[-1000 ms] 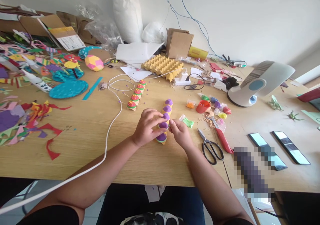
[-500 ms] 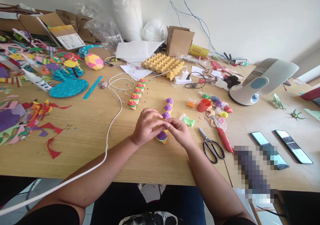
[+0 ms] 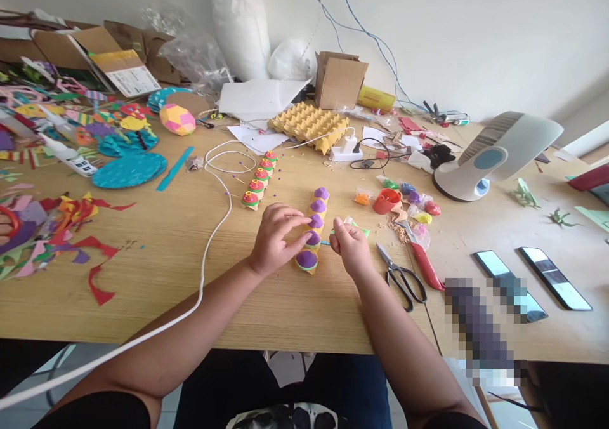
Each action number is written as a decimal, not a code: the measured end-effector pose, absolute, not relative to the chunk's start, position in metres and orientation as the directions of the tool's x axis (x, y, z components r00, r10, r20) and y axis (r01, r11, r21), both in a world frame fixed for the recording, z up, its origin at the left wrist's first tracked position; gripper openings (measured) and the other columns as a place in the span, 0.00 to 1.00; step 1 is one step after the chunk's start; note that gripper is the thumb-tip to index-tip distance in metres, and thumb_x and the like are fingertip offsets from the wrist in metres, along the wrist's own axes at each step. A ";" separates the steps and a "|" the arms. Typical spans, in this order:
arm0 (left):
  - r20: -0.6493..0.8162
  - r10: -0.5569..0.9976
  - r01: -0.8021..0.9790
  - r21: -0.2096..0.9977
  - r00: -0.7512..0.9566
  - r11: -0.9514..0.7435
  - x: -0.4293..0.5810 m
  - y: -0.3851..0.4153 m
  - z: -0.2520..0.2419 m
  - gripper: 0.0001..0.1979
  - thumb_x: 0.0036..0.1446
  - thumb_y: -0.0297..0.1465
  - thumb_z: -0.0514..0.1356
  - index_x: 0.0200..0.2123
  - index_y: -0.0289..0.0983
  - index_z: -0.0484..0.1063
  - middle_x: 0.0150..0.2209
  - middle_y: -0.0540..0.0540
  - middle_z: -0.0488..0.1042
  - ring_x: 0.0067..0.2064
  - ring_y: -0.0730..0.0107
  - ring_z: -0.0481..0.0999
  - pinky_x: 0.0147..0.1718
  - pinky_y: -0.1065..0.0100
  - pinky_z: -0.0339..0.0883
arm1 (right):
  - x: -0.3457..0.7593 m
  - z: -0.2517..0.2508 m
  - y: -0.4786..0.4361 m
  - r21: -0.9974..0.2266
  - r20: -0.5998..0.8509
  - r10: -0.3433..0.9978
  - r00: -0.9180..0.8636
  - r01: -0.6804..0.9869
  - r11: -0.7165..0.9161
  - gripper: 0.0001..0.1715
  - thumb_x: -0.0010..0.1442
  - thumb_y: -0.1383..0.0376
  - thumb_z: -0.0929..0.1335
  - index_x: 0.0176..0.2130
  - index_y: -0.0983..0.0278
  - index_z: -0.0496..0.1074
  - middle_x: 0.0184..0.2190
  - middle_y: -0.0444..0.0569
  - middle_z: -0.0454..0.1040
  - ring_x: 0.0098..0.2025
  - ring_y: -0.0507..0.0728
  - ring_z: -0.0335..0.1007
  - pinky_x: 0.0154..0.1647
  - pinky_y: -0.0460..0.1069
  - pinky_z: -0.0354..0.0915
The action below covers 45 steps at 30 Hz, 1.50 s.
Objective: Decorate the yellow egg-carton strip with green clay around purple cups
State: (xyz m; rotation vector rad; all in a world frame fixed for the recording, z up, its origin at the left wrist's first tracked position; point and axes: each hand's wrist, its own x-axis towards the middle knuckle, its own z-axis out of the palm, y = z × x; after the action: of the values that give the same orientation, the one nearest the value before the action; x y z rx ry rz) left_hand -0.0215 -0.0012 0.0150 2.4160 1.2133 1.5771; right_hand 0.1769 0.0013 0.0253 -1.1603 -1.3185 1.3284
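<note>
A strip of yellow egg carton (image 3: 314, 268) lies upright in front of me, its several cups topped with purple modelling clay (image 3: 313, 221) and green edging on the nearer ones. My left hand (image 3: 278, 235) is at its left side, thumb and fingers apart, with the fingertips at the purple tops; whether they press on it I cannot tell. Just right of the strip, my right hand (image 3: 351, 246) is closed in a fist, thumb on top. What it may hold is hidden. Partly behind that hand is a bag of green clay (image 3: 365, 231).
A decorated red-and-green carton strip (image 3: 257, 184) stands farther left, pins around it. Black-handled scissors (image 3: 404, 280), a red-handled knife (image 3: 427, 267), a red cup (image 3: 386, 201) and clay bags lie right. A white cable (image 3: 204, 251) crosses my left arm. Another person's hand (image 3: 6, 224) holds red-handled scissors.
My hands have parted from where their fingertips met above the strip. The right hand moved right and closed; the left stayed by the strip. Another person's hand has appeared at the left edge.
</note>
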 end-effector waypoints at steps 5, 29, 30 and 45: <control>0.755 0.605 0.557 0.397 0.253 -0.729 -0.020 -0.003 0.015 0.10 0.57 0.34 0.66 0.44 0.42 0.78 0.43 0.44 0.75 0.50 0.59 0.71 0.54 0.54 0.65 | 0.173 0.028 -0.001 -0.998 0.048 0.970 -0.237 0.020 0.054 0.28 0.55 0.41 0.71 0.26 0.63 0.71 0.21 0.43 0.68 0.24 0.50 0.59 0.27 0.47 0.56; 0.742 0.616 0.524 0.426 0.265 -0.738 -0.020 -0.001 0.013 0.09 0.57 0.33 0.67 0.43 0.45 0.79 0.41 0.45 0.78 0.49 0.60 0.72 0.53 0.52 0.67 | 0.174 0.030 -0.002 -0.997 -0.016 0.932 -0.363 -0.059 -0.040 0.20 0.51 0.49 0.76 0.33 0.62 0.78 0.31 0.46 0.78 0.34 0.54 0.72 0.39 0.50 0.68; 0.738 0.618 0.523 0.426 0.272 -0.738 -0.020 -0.001 0.013 0.10 0.57 0.34 0.67 0.43 0.45 0.79 0.41 0.45 0.78 0.49 0.60 0.72 0.53 0.52 0.67 | 0.174 0.030 -0.001 -0.996 -0.021 0.932 -0.361 -0.072 -0.050 0.20 0.51 0.49 0.77 0.34 0.62 0.78 0.31 0.46 0.78 0.35 0.54 0.72 0.39 0.50 0.69; 0.785 0.551 0.527 0.353 0.282 -0.773 -0.022 0.001 0.012 0.06 0.57 0.30 0.66 0.38 0.45 0.80 0.38 0.48 0.79 0.48 0.61 0.71 0.50 0.54 0.69 | 0.174 0.024 0.000 -0.981 -0.116 0.922 -0.369 -0.105 -0.166 0.19 0.48 0.52 0.78 0.33 0.63 0.78 0.27 0.43 0.74 0.28 0.49 0.63 0.29 0.46 0.60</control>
State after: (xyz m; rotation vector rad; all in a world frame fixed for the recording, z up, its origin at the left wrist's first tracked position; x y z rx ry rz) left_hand -0.0219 0.0008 0.0122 2.4953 1.0494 1.5453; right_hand 0.1743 0.0001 0.0239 -1.0135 -1.2963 1.6495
